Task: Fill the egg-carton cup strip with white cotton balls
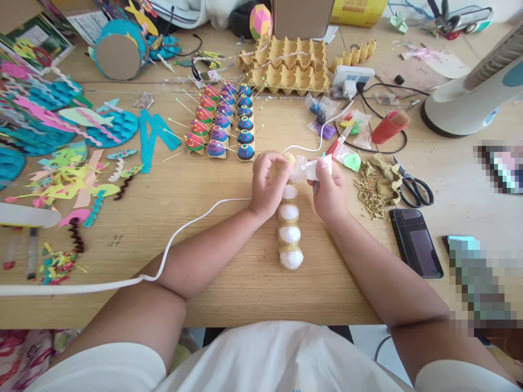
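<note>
Between my hands is a small clear plastic bag (pixel 298 169) with a white, clay-like lump (pixel 320 167) at its right end. My left hand (pixel 267 184) is closed, its thumb and fingertips pinching at the bag's left side. My right hand (pixel 330 190) grips the white lump, thumb on top, with a thin blue stick (pixel 316 186) showing below the fingers. Beneath them, a strip of egg-carton cups (pixel 289 223) runs toward me, its visible domes topped in white. The far end of the strip is partly hidden by the bag and my hands.
Rows of painted egg-carton bugs (pixel 219 122) with pin feelers stand beyond my left hand. Egg trays (pixel 286 62) and a power strip (pixel 353 79) lie farther back. Scissors (pixel 414 188) and a phone (pixel 415 242) are at right. A white cable (pixel 171 239) passes by my left arm.
</note>
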`<action>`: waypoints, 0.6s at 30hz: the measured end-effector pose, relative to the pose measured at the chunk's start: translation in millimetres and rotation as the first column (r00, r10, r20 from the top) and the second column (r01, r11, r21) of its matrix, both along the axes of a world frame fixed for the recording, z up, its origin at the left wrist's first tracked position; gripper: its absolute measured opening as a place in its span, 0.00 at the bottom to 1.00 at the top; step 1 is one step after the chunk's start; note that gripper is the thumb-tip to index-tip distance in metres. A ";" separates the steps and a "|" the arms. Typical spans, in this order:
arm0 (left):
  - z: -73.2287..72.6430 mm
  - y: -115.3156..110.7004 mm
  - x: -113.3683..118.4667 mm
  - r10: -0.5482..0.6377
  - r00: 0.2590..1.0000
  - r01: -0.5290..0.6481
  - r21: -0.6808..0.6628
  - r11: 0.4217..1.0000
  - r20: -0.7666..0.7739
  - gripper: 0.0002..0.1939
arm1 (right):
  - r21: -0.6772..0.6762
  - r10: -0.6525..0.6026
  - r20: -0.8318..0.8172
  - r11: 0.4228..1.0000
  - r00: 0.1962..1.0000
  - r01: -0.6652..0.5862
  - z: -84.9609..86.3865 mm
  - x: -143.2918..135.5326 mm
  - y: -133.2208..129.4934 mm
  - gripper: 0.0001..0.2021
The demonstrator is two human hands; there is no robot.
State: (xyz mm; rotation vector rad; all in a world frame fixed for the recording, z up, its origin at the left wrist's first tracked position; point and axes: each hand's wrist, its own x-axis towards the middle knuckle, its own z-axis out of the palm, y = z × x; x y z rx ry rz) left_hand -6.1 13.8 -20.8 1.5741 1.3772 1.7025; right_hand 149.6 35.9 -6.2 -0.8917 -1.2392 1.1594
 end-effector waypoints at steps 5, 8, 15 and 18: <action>7.8 -8.4 2.0 0.058 0.987 -0.038 0.131 0.991 -0.149 0.21 | 0.030 -0.034 0.017 0.999 0.999 0.033 -1.2 -1.1 -1.4 0.30; 6.7 -8.7 1.2 0.057 0.972 -0.036 0.097 0.995 -0.227 0.19 | 0.048 -0.051 0.056 0.998 0.997 0.049 2.1 -0.1 -4.8 0.29; 1.6 -5.3 0.7 -0.017 0.995 0.021 0.039 0.999 -0.095 0.23 | 0.226 -0.192 0.201 0.963 0.960 0.146 11.1 3.8 -11.1 0.26; -1.5 -3.1 2.8 -0.065 0.997 0.066 -0.002 0.998 0.030 0.25 | 0.081 -0.105 0.103 0.992 0.989 0.097 10.0 3.8 -4.2 0.31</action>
